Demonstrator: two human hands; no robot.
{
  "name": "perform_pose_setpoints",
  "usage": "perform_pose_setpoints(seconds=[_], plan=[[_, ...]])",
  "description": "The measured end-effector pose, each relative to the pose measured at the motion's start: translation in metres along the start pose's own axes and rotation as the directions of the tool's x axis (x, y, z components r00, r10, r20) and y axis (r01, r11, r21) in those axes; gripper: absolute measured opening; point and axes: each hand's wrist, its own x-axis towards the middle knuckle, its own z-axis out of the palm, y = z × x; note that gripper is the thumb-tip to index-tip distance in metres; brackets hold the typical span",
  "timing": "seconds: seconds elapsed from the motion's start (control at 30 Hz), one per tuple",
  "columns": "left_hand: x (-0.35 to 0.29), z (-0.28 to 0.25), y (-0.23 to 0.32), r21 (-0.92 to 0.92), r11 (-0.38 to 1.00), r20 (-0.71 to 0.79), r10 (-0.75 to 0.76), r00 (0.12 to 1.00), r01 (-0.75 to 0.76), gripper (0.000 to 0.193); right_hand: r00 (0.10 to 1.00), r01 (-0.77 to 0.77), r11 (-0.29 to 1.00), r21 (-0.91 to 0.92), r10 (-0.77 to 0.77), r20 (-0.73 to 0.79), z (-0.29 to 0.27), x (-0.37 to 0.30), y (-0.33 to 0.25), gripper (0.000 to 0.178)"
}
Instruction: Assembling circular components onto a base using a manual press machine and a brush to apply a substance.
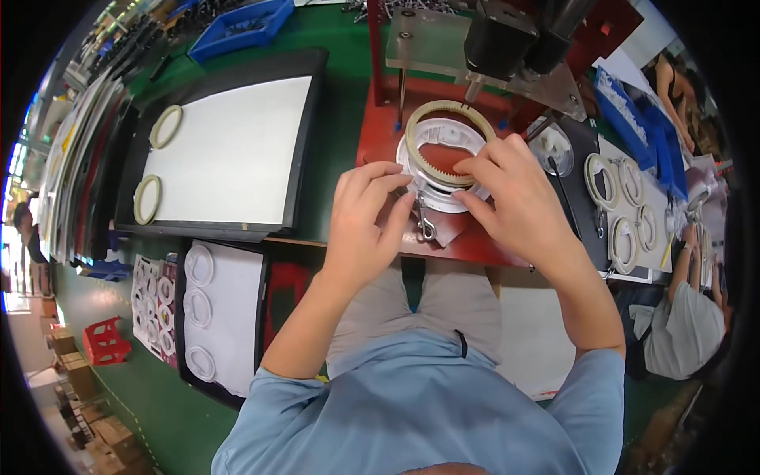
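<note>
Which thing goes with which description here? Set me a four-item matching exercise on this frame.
Things:
1. Toothed ring
2. Metal hook
3. Stool
4. Shirt

Descriptions:
A. Light blue, on the person
B. Red, on the green floor at far left
C. Beige, touched by the right hand
D. Silver, near the left hand's thumb

Pairs: 1-C, 2-D, 3-B, 4-A

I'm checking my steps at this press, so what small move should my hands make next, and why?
Probably ease the toothed ring down level over the white ring: it looks tilted and out of line with that part, and the right hand has its fingers on the near edge.
</note>
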Motion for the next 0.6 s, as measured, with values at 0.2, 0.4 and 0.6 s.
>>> perform_pose_setpoints(seconds=[0.2,0.4,0.6], plan=[[0.006,-0.009,-0.003,-0.113,0.993,-0.050,-0.019,0.999,0.013,0.015,0.937,0.176,0.982,-0.071,-0.189,-0.293,-0.085,0.029,-0.006,0.020],[0.050,-0.002,0.018,0.029,0.970,0.113,0.237,0.965,-0.242,0.023,0.789,-0.208,0.918,-0.338,-0.047,-0.613,-0.154,0.036,0.093,0.016],[0.050,0.022,0.008,0.309,0.902,0.310,0.204,0.929,-0.302,0.052,0.767,-0.140,0.946,-0.292,-0.083,-0.636,-0.192,0.043,0.236,0.018]])
